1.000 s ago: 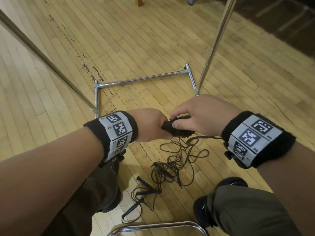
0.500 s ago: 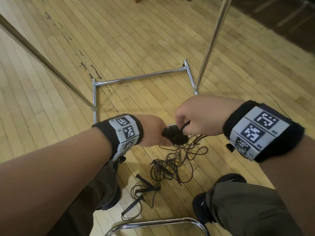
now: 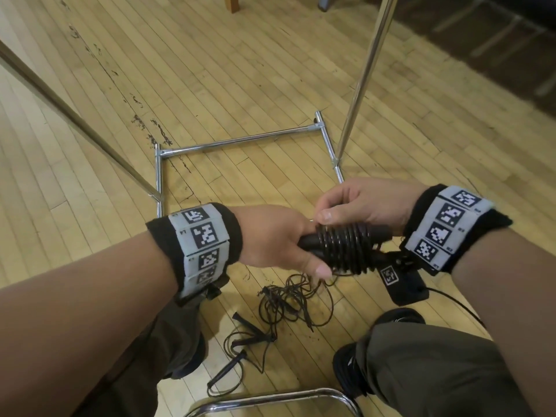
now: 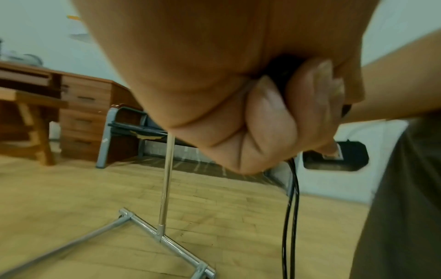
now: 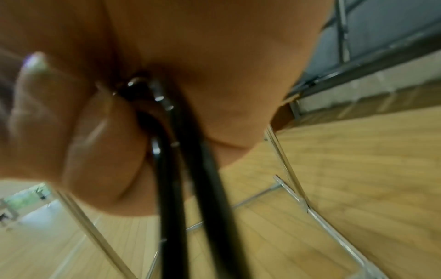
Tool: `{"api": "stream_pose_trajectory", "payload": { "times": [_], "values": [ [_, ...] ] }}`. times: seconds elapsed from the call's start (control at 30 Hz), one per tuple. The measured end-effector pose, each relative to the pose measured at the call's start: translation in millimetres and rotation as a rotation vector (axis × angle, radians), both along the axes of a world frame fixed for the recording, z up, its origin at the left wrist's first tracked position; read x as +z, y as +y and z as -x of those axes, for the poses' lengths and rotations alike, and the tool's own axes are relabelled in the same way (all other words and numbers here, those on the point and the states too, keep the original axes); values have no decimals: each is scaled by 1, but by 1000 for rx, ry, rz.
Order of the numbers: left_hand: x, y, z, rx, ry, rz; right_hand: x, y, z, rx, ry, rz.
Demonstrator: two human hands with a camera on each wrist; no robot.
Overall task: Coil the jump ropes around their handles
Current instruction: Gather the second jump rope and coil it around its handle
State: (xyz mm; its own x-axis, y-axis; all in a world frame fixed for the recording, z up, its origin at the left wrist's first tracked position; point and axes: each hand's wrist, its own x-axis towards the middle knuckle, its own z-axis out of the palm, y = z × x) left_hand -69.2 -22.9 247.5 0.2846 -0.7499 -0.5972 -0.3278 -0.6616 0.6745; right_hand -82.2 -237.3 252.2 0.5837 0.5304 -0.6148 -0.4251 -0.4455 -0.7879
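Left hand (image 3: 279,236) grips the handles (image 3: 313,242); right hand (image 3: 361,203) pinches the cord (image 3: 343,248). Slack there could loosen the coils, or the floor tangle (image 3: 288,302) could snag.

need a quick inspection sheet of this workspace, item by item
surface: wooden plank floor, scuffed dark in spots
job's things: black handles held together, rope coiled round them in many turns; loose rope trails to the floor
clutter: another jump rope lying uncoiled by the feet
grippers: left hand grips the handles' end; right hand pinches at the coil's top
cables: thin black cable runs from the right wrist camera
surroundings: chrome rack frame, wooden desk
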Motion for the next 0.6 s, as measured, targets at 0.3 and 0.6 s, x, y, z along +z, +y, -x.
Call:
{"api": "stream_pose_trajectory", "payload": {
  "times": [0.3,0.6],
  "values": [
    [-5,13,-38,741,293,183,-11,13,5,-117,-206,292],
    [-7,-29,-5,45,-412,-445,17,47,14,567,-670,845]
  ]
}}
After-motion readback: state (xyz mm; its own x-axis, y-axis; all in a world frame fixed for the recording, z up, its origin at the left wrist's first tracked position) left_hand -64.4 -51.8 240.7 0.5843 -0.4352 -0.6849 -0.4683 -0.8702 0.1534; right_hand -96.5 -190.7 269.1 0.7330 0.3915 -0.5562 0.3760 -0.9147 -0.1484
